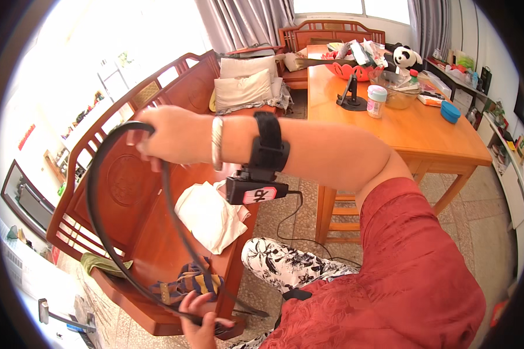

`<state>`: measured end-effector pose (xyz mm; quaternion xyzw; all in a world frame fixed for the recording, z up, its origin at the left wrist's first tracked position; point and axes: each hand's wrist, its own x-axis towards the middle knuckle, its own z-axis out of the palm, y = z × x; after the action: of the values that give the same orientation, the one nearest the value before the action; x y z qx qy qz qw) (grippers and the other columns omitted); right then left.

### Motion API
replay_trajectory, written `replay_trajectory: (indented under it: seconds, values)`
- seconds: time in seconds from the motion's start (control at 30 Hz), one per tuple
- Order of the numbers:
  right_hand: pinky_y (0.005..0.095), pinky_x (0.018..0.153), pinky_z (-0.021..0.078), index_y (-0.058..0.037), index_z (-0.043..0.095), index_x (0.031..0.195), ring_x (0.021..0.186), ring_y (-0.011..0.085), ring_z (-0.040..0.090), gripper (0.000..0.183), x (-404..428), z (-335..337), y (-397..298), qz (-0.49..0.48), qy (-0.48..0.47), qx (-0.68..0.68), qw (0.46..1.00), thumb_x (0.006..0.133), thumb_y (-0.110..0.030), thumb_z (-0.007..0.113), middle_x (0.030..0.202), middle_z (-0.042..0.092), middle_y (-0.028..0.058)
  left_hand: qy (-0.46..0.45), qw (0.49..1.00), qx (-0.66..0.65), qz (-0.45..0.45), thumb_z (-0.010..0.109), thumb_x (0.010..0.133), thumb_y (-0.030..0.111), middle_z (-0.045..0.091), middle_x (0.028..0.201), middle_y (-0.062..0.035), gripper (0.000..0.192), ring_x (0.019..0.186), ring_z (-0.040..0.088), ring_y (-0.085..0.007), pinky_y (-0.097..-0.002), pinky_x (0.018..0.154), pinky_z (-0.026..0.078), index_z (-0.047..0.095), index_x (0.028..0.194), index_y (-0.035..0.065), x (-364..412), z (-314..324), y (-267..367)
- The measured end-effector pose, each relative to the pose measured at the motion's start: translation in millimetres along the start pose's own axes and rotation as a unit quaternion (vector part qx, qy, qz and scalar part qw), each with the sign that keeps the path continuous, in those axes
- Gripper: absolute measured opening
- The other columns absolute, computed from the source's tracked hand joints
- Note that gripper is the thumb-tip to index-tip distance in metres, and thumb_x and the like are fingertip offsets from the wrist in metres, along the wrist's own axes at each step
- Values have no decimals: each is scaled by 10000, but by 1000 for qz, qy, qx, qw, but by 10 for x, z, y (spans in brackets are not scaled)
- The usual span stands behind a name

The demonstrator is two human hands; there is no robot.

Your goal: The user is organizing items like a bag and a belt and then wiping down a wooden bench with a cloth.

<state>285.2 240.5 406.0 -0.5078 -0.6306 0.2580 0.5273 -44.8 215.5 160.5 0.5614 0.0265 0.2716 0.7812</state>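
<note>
A long black strap (91, 192), perhaps a belt, bends in a big loop above the wooden bench. At the top of the loop my right hand (170, 137) grips it, the fingers slightly blurred. Lower down, my left hand (201, 320) has the strap between thumb and fingers, near the bench's front corner. One end of the strap seems to hang past the bench edge close to the floor. My right wrist wears a silver bangle (217, 143), and a black device (256, 190) with a cable is strapped to that forearm.
On the wooden bench (148, 235) lie a white cloth (212, 216), a striped cloth (187, 281) and cushions (244, 89). A wooden table (419, 135) bears a red basket (349, 72), a lidded jar (376, 102) and a blue container (450, 112). The device's cable trails across the floor.
</note>
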Motion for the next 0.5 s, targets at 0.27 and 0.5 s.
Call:
replay_trajectory:
  seconds: [0.27,0.5]
  values:
    - [360,652,562,-11,708,1154,669,173,697,215,-256,29,1183,73,-99,-140,982,990,-109,609,864,722,98,91,984,-1,151,533,1086,184,260,1769,-166,688,1538,364,-305,-480,1280,305,230,1679,15,371,-210,837]
    - [422,1086,520,-27,390,1615,1304,360,655,954,-892,269,778,62,-411,-132,900,852,-316,884,1396,655,252,246,916,72,308,436,1129,227,257,1772,-159,601,1631,239,-284,-479,1358,205,302,1650,-39,445,287,1710]
